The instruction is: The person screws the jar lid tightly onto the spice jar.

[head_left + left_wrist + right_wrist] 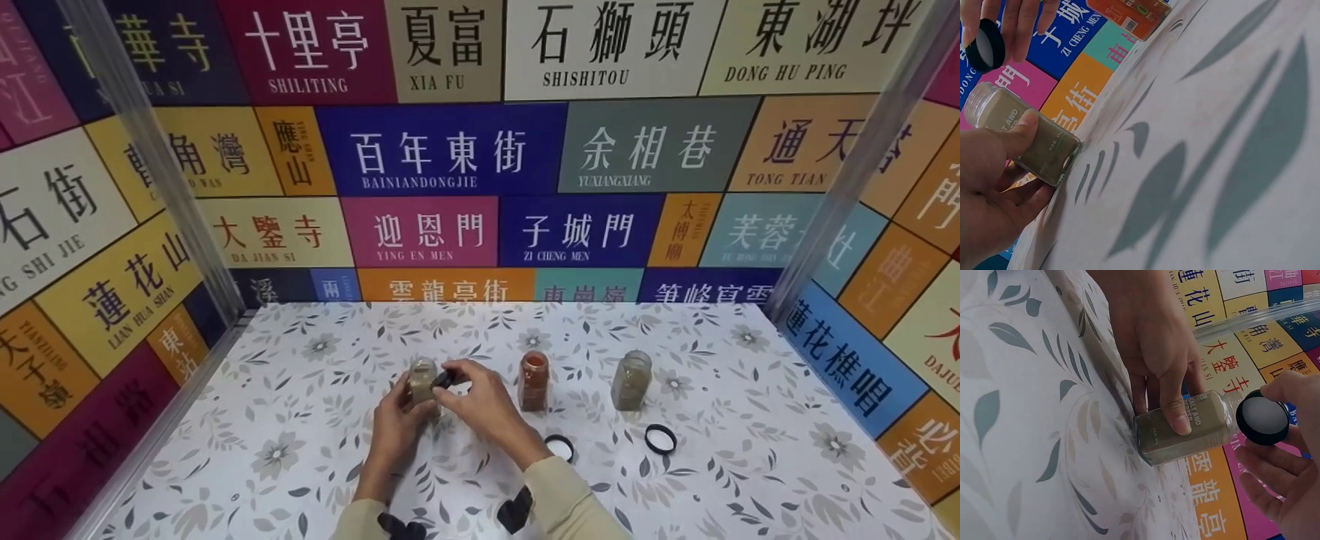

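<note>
My left hand (397,424) grips a square glass spice jar (1033,132) of pale greenish-brown powder round its body. The jar's label reads "salt and pepper" in the right wrist view, and its threaded mouth is uncovered. A black lid (1262,417) with a white inside is pinched between thumb and fingers of my right hand (480,397), right beside the jar's mouth. To the right stand an uncovered jar of orange-red powder (534,381) and another uncovered jar of greenish powder (631,381).
Two black lids lie on the table in front of the standing jars, one near my right wrist (559,448) and another lid (661,439) farther right. The flower-print tabletop (750,487) meets sign-covered walls (442,150) at the back and both sides.
</note>
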Available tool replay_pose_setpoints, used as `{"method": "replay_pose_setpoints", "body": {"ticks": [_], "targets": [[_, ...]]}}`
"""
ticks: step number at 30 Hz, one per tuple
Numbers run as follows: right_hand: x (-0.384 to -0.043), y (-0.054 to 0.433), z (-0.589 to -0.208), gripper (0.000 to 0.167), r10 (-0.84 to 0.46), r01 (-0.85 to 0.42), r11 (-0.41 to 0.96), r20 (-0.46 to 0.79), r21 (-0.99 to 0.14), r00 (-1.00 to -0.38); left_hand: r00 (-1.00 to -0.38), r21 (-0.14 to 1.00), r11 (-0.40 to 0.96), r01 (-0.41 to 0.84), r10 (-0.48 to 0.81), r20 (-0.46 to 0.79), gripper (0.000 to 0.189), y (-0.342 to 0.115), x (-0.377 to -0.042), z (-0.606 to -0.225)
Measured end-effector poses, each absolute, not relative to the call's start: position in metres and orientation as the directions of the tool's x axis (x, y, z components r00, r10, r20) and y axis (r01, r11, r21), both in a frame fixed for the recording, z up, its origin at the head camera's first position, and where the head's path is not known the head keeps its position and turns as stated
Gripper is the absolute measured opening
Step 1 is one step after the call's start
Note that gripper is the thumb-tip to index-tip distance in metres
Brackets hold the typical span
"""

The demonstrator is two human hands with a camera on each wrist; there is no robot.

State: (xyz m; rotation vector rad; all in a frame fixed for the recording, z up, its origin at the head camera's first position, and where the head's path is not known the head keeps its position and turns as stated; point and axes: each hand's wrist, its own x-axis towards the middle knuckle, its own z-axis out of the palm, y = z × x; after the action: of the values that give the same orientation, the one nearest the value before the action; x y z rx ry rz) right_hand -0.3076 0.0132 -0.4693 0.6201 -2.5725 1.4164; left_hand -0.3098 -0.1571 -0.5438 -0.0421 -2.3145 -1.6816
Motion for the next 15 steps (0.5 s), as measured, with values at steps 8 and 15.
{"method": "replay_pose_setpoints", "body": {"ticks": [8,15], "targets": [[-0.312,0.002,-0.464,0.029,-0.283,-0.468,0.522,0.373,-0.713,-0.884,-0.959,0.926,0.316,0.206,-0.125,0.256,0.065,-0.157,-0.310,-0.545],[-0.319,-0.005,-0.462,0.028,-0.261,-0.493,0.544,0.421,-0.679,-0.869,-0.963,0.933,0.312,0.180,-0.136,0.232,0.067,-0.158,-0.311,-0.545]]}}
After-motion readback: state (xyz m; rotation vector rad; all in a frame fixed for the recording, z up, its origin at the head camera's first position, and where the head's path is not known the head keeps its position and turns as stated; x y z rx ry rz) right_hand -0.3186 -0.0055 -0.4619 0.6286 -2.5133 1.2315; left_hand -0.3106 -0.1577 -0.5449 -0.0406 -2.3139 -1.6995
